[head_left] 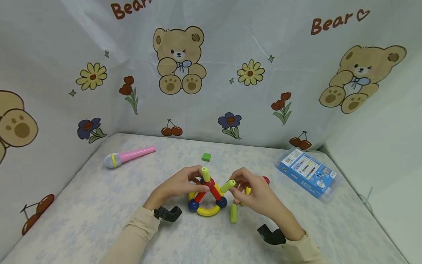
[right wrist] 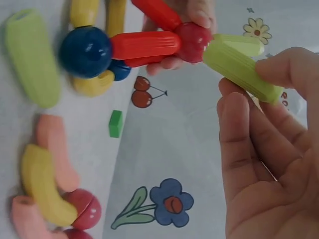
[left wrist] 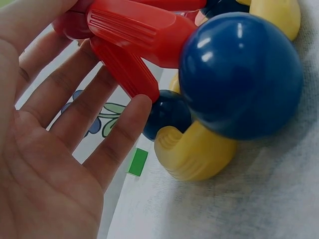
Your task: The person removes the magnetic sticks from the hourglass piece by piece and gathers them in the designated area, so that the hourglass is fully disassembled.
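1. Head view, far left: a pink toy microphone (head_left: 130, 157) lies on the desk (head_left: 82, 209), its grey end with the yellow ring pointing left.
2. My left grip (head_left: 177, 184) pinches the red ball (right wrist: 193, 42) at the top of the toy frame (head_left: 199, 197), with my thumb and fingers on different sides of it.
3. That frame stands on the desk between my two grips; red bars (head_left: 215, 193) slope down from the red ball to blue balls (head_left: 193, 205), with curved yellow bars (head_left: 208, 212) at the base.
4. An upright lime rod (head_left: 206, 174) rises from the red ball, and beyond the frame sits a small green block (head_left: 206, 157).
5. Just right of the frame, a loose lime rod (head_left: 233, 213) lies on the desk.
6. My right grip (head_left: 256, 192) pinches a held lime rod (right wrist: 241, 69), thumb against fingers. Its far end is close to the red ball; I cannot tell whether they touch.
7. Partly hidden behind my right grip are pink rods (right wrist: 57, 149), a curved yellow piece (right wrist: 40, 179) and more red balls (right wrist: 84, 209).
8. Far right, a printed blue box (head_left: 307, 173) lies near the back of the desk.
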{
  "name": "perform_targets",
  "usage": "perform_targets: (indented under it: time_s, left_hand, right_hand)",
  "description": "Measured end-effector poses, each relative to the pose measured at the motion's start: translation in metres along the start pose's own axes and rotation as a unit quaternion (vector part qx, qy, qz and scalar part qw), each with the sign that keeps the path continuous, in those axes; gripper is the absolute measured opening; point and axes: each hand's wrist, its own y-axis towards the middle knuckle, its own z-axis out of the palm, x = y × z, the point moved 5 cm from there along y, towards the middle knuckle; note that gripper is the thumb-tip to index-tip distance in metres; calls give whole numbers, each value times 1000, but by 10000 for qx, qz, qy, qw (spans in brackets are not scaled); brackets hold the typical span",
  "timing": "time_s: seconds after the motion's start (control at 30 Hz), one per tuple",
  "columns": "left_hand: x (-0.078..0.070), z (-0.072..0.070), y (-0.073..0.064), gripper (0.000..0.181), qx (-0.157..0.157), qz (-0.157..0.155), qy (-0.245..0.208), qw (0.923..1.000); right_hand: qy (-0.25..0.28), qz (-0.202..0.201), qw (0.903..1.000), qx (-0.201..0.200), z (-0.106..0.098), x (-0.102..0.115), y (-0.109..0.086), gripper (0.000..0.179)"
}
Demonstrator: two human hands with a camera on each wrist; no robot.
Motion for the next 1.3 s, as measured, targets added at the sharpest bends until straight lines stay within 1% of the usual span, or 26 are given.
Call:
perform_targets:
  time_s: [0.2, 0.3, 0.43, 0.53, 0.63, 0.7, 0.9, 1.03, 1.17, 1.3]
  left_hand:
    - [-1, 0, 2, 27, 41, 74, -41, 10000]
    - [-1, -1, 2, 27, 36, 87, 8, 10000]
    - [0, 0, 2, 26, 38, 105, 45, 9999]
    - [0, 1, 3, 26, 51, 149, 21, 9999]
    - [1, 1, 2, 26, 50, 189, -20, 9998]
    - [1, 1, 2, 26, 38, 183, -28, 9998]
    - [2, 1, 0, 27, 10, 64, -20, 10000]
    - [1, 1, -1, 28, -2, 20, -1, 10000]
    - [0, 1, 0, 28, 3, 49, 16, 10000]
    - [1, 1, 1, 28, 18, 93, 25, 10000]
  right_hand:
    - [-480, 405, 9968, 489, 1, -14, -11, 18]
    - [-487, 697, 9930, 820, 2, -22, -19, 19]
    - [-401, 1134, 9838, 1330, 6, -36, -32, 26]
    - [-372, 1254, 9793, 1544, 10, -43, -40, 27]
    - [-439, 1313, 9780, 1561, 12, -48, -43, 27]
    - [-526, 1314, 9785, 1499, 12, -49, -43, 26]
    - [-778, 1044, 9829, 1299, 9, -48, -43, 19]
    - [-785, 960, 9840, 1279, 7, -49, -44, 16]
    - [-800, 1001, 9832, 1301, 7, -49, -44, 15]
    - [-959, 1015, 9828, 1210, 5, -46, -41, 12]
